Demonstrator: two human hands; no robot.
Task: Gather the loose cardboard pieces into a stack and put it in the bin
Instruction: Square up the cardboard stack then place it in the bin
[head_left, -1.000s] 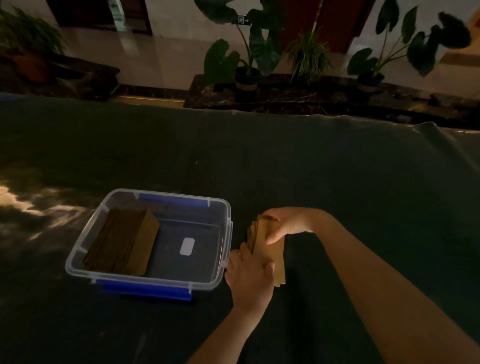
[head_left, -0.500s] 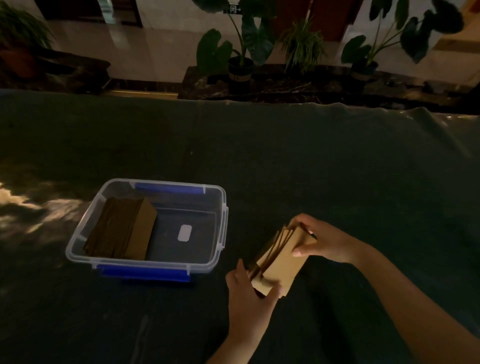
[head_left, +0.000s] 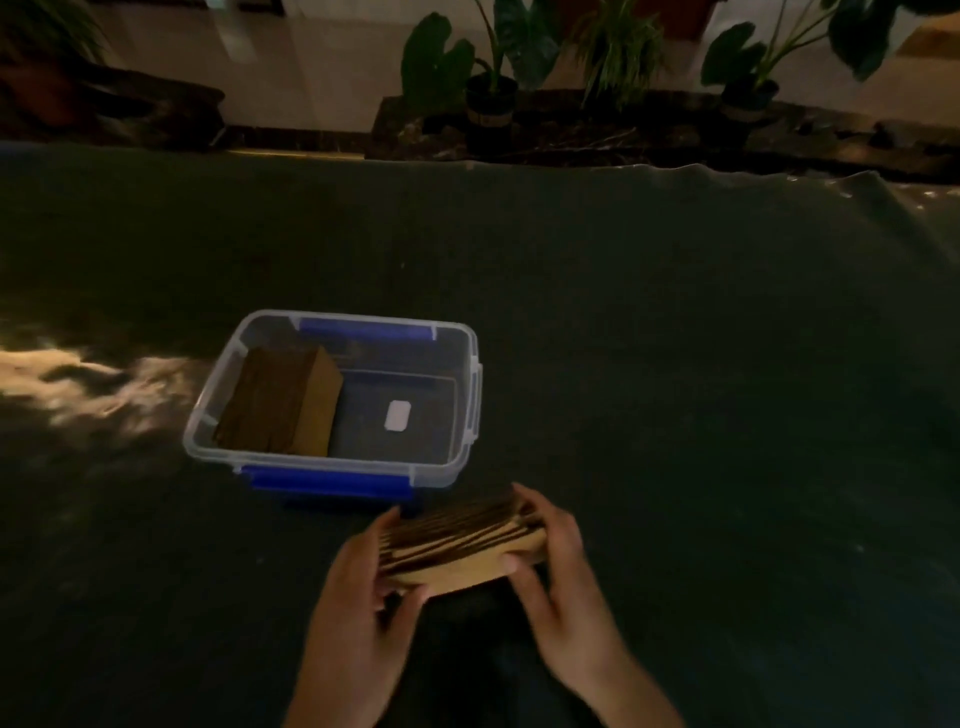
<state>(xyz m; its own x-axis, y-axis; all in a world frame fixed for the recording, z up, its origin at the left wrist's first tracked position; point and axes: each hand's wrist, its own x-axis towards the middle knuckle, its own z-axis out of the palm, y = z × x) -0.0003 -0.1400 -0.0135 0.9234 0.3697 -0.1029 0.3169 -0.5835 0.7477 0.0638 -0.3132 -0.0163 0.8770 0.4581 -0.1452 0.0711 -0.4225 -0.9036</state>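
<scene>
A stack of brown cardboard pieces (head_left: 457, 545) is held edge-up between both hands, just in front of the bin's near right corner. My left hand (head_left: 358, 597) grips its left end and my right hand (head_left: 561, 577) grips its right end. The pieces are loosely fanned, with dark gaps between them. The clear plastic bin (head_left: 467, 415) with blue latches stands on the dark cloth. Inside it, against the left wall, leans another stack of cardboard (head_left: 280, 405). The right half of the bin floor shows a small white label (head_left: 397, 415).
A dark green cloth (head_left: 675, 338) covers the table. A patch of light falls on the cloth at the left (head_left: 78, 384). Beyond the far edge stand potted plants (head_left: 488, 78) on a dark ledge.
The stack has turned from upright to lying lengthwise between my hands and come nearer to me. My right hand shifted from its top to its right end.
</scene>
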